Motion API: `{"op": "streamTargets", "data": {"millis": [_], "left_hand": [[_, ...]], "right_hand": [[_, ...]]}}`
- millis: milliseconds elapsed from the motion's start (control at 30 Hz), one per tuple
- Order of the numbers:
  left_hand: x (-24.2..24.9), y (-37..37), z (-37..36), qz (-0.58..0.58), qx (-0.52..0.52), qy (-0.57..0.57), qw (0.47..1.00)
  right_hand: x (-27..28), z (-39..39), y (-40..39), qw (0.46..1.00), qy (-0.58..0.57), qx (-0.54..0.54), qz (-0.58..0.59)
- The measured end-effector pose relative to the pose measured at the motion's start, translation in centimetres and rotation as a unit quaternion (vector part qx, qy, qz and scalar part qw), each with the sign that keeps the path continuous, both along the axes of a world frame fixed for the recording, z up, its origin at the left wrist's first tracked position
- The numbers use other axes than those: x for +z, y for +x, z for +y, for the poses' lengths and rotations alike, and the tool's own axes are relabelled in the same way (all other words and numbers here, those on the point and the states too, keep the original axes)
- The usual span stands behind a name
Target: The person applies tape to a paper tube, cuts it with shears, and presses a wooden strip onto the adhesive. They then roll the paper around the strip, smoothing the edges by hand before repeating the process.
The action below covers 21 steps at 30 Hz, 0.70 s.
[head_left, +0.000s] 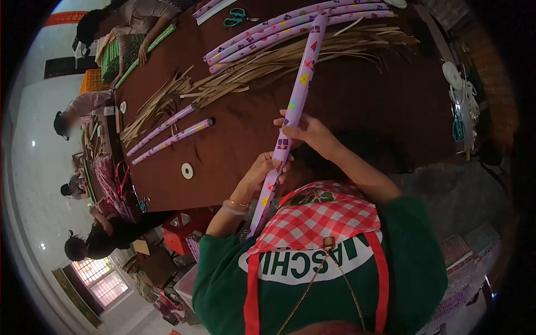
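Observation:
A long roll of lilac wrapping paper point(302, 78), printed with small coloured motifs, slants from my lap up across the table. My left hand point(264, 171), with bracelets at the wrist, wraps around its lower part. Higher up, my right hand point(307, 133) grips the same roll, its thumb across the front and fingertips showing at the far side. The top end of the roll overlaps a bundle of similar long rolls point(262, 42) lying at the back of the table. Brown paper strips point(234, 84) lie in a loose heap beneath and beside it.
Two shorter rolls point(173, 140) and a white tape reel point(187, 171) lie on the brown table point(234, 156) to the left. Green-handled scissors point(237, 18) are at the back; teal-handled ones point(458, 128) lie at the right edge. Other people work along the left side.

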<state>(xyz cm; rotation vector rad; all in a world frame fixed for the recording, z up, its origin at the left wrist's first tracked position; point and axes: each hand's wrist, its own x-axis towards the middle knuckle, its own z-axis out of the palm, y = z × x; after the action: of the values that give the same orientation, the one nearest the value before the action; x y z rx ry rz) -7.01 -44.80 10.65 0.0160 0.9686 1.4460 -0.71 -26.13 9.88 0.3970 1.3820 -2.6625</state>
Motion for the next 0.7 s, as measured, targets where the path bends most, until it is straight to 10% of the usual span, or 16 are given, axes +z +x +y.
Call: {"op": "streamTargets", "data": {"millis": [467,700], "left_hand": [[1.0,1.5,-2.3,-0.027,-0.033,-0.004,0.999],[-0.6,0.1,-2.3,-0.089,-0.021,0.056,0.994]], "right_hand": [[-3.9,15.5,-6.1,0.928,0.026,-0.373,-0.010],[-0.9,8.6,-2.1,0.966,-0.051,-0.252,-0.014]]}}
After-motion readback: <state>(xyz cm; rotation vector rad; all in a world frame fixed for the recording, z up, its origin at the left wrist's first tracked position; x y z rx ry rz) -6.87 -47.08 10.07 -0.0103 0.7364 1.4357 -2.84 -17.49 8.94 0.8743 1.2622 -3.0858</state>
